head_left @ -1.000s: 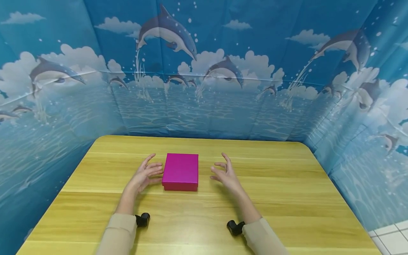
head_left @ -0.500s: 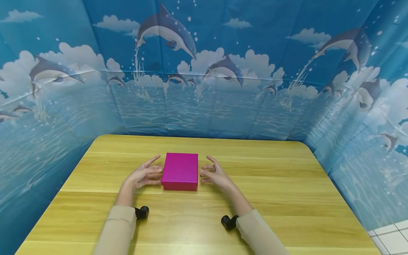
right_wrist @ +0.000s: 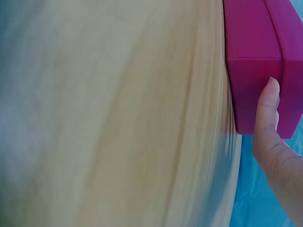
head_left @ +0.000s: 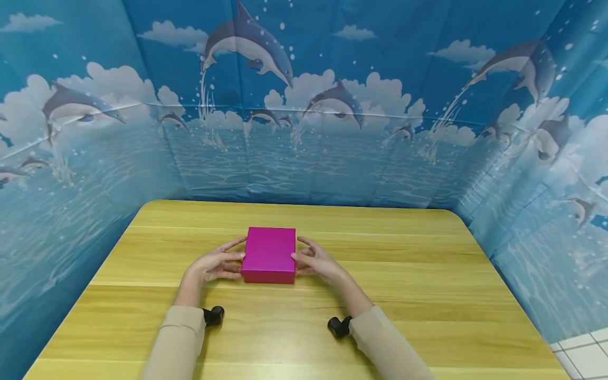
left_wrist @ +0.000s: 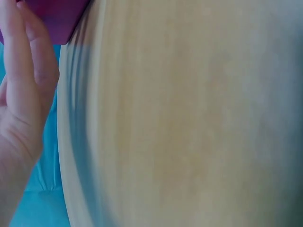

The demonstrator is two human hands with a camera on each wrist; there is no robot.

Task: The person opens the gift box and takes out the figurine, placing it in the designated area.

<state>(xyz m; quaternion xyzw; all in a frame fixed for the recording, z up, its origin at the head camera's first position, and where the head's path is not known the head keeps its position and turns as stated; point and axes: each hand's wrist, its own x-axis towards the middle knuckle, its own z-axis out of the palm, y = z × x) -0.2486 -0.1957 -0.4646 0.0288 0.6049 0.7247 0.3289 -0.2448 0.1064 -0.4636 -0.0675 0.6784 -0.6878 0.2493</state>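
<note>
A magenta lidded box [head_left: 269, 250] sits closed on the wooden table, also visible as the box [right_wrist: 258, 38] in the right wrist view. My left hand [head_left: 215, 265] is at its left side, fingers spread and fairly straight, tips at the side wall. In the left wrist view a corner of the box [left_wrist: 57, 19] shows beyond the left hand [left_wrist: 23, 94]. From the right, my right hand [head_left: 323, 262] touches the opposite side with its fingertips. One finger of the right hand [right_wrist: 272, 127] lies against the box wall, near the lid's edge; its other fingers are mostly hidden there.
The light wooden table [head_left: 427, 295] has rounded far corners. A blue curtain [head_left: 304, 158] printed with dolphins and clouds hangs behind it and along both sides. Small black wrist cameras [head_left: 215, 315] jut inward from the sleeves. White floor tiles [head_left: 586, 359] show at lower right.
My right hand has moved left from a gap beside the box until its fingers meet the side. The left hand's fingers have closed in slightly to the right. The box stays in place.
</note>
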